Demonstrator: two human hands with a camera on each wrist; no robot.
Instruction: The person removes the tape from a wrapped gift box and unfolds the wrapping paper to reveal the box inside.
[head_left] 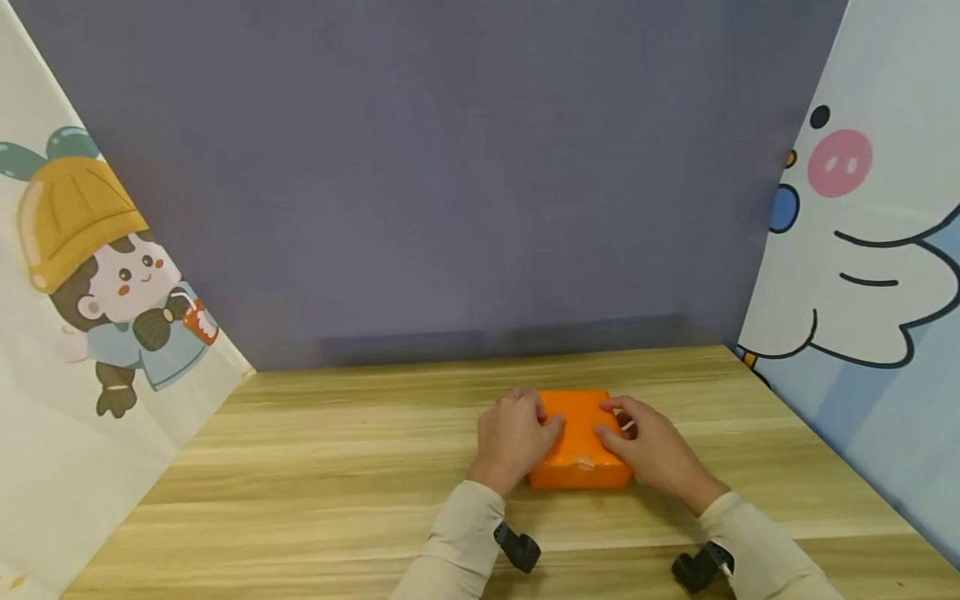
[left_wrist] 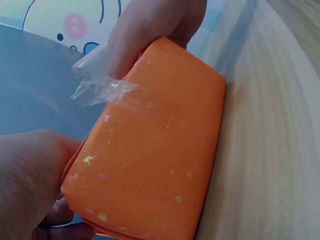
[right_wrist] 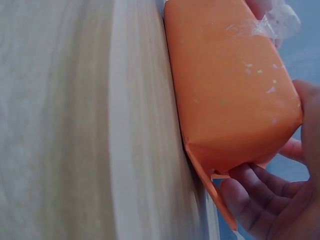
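Observation:
An orange paper-wrapped box (head_left: 577, 429) rests on the wooden table, with a strip of clear tape (left_wrist: 112, 90) sticking up loosely from its near top edge. My left hand (head_left: 512, 437) grips the left end, thumb on the top and fingers bent down the side. At the opposite end my right hand (head_left: 660, 450) holds the box, its thumb at the top edge. The right wrist view shows fingers of that hand tucked against the folded end, where a paper flap (right_wrist: 212, 187) juts out near the table. Part of the left fingers is hidden behind the box.
The wooden table (head_left: 300, 483) extends to both sides. Behind it stands a grey-purple panel (head_left: 450, 183). Cartoon-printed panels close off the left (head_left: 45, 467) and right (head_left: 885, 317).

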